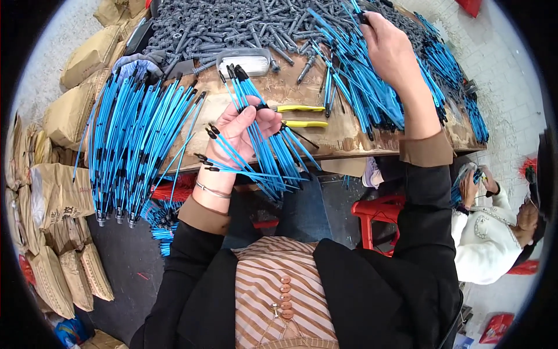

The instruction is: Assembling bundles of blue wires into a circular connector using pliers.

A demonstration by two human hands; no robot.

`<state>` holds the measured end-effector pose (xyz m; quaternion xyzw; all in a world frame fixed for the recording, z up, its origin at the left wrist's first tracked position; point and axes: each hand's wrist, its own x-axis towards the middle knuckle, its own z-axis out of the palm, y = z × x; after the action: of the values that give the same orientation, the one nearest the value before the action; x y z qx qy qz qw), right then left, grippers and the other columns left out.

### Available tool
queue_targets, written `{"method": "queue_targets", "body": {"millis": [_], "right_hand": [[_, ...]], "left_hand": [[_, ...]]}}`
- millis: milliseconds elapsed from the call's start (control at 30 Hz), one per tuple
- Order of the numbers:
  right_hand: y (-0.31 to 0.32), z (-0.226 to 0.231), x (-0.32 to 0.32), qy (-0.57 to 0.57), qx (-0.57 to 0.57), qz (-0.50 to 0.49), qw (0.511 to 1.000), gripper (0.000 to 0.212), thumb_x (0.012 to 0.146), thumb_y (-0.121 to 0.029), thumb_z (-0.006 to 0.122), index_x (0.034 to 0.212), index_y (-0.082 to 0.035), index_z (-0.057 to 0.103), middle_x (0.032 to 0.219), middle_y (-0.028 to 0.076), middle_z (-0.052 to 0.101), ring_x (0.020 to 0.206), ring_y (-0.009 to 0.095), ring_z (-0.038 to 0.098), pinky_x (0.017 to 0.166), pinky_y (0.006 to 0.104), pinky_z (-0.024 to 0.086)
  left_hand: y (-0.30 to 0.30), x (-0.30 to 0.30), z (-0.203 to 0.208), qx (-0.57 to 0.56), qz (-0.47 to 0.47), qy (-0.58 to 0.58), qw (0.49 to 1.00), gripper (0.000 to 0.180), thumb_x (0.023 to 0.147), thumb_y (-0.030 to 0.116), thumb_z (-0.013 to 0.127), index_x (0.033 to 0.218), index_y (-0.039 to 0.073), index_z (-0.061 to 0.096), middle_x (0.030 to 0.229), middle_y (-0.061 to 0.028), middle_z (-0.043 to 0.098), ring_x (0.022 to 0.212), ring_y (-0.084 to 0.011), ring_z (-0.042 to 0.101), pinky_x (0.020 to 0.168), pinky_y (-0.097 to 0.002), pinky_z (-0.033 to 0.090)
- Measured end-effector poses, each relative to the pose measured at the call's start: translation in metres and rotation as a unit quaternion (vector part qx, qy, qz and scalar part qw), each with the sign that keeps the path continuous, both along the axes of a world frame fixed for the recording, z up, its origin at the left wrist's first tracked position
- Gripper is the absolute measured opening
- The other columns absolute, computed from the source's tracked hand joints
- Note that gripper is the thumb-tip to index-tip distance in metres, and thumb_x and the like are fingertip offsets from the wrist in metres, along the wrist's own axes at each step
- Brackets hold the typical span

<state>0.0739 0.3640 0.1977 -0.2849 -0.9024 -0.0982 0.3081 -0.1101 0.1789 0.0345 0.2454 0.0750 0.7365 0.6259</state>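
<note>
My left hand [241, 125] is closed round a loose bundle of thin blue rods [273, 152] with black end pieces, which fan out below the palm over the table's front edge. A few of the rods lie across my wrist. My right hand [388, 49] reaches to the far right, its fingers pinched on a blue rod with a black part, above a heap of similar blue rods [372, 96]. Pliers with yellow handles [299, 108] lie just right of my left hand. A large spread of blue rods [136, 134] hangs over the table's left side.
Grey plastic parts [232, 26] cover the table's back. A clear tray [244, 62] of white sticks stands before them. Brown paper sacks [61, 192] line the left. A red stool [378, 215] stands below right, near a person in white [485, 244] handling blue rods.
</note>
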Motion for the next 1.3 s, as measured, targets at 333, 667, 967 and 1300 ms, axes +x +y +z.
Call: {"method": "queue_targets", "body": {"millis": [333,667,967,1300], "right_hand": [[0.024,-0.006,-0.016,-0.221,0.216,-0.114,0.944,0.015,0.082,-0.01,0.052,0.09,-0.003,0.063,0.078,0.01,0.064,0.06,0.027,0.062,0.053,0.035,0.05],[-0.09,-0.028,0.001,-0.1,-0.443,0.223,0.863,0.016,0.089,-0.014,0.056,0.095,0.0,0.061,0.07,0.003,0.057,0.056,0.011,0.047,0.052,0.0241,0.039],[-0.138,-0.088,0.013,0.051,-0.291,0.151,0.943,0.018,0.086,-0.012,0.056,0.095,0.003,0.058,0.078,0.012,0.062,0.062,0.026,0.055,0.058,0.0326,0.043],[-0.06,-0.099,0.044,-0.074,-0.04,-0.153,0.985,0.023,0.086,-0.02,0.056,0.096,0.0,0.058,0.075,0.014,0.06,0.065,0.028,0.057,0.063,0.0367,0.047]], "left_hand": [[0.012,0.008,0.006,-0.07,0.002,-0.009,0.998,0.018,0.089,0.006,0.053,0.106,0.007,0.06,0.104,-0.0201,0.065,0.099,-0.0346,0.063,0.085,-0.0408,0.052],[0.008,0.003,0.0,-0.003,-0.015,-0.015,1.0,0.019,0.09,0.012,0.055,0.107,0.006,0.056,0.097,-0.0174,0.065,0.089,-0.0321,0.064,0.076,-0.0383,0.053],[0.002,0.024,0.013,0.001,0.0,-0.032,0.999,0.023,0.088,0.016,0.059,0.109,0.007,0.054,0.086,-0.0131,0.063,0.082,-0.0288,0.063,0.069,-0.0371,0.051],[-0.018,0.028,0.027,0.005,-0.019,-0.016,1.0,0.024,0.088,0.011,0.059,0.11,0.007,0.054,0.093,-0.0154,0.064,0.082,-0.0277,0.065,0.073,-0.0386,0.053]]}}
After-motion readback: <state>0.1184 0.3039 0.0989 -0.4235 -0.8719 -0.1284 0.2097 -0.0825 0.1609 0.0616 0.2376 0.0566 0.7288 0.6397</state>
